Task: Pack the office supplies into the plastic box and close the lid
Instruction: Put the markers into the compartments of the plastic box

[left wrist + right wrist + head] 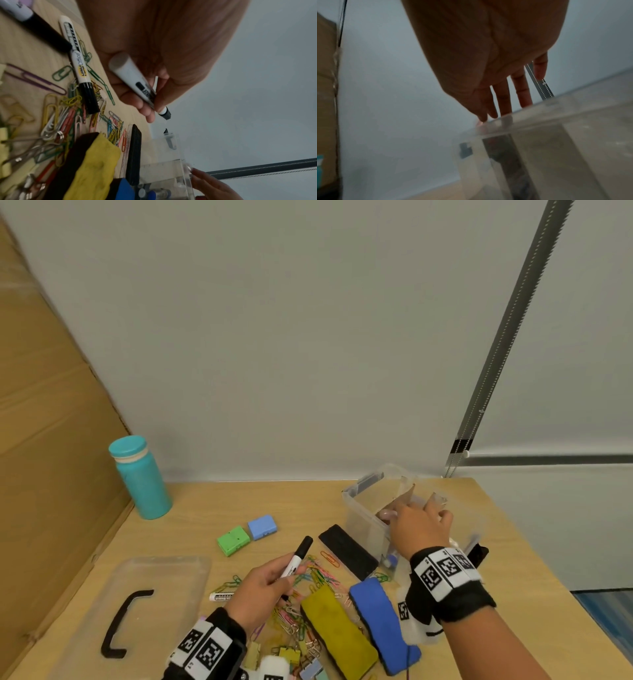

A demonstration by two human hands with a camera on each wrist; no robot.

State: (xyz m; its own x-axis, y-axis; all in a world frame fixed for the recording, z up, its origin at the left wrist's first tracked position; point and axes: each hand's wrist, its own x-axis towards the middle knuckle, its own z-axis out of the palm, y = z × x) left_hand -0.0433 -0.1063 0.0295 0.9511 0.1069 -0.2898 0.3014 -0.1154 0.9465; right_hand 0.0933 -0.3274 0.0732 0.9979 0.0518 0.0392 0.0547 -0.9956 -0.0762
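Left hand [263, 583] fingers pinch marker [297, 558] mid-barrel: light, stiff, smooth; grip there suits. Right hand [419, 525] fingers straight, resting on box [363, 522] rim.

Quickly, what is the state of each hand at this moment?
Left hand: closed around a black-capped marker, held above the paper clips.
Right hand: open, fingers straight, touching the rim of the plastic box, holding nothing.

teal bottle [142, 479], cardboard sheet [44, 419], wooden table [191, 508]
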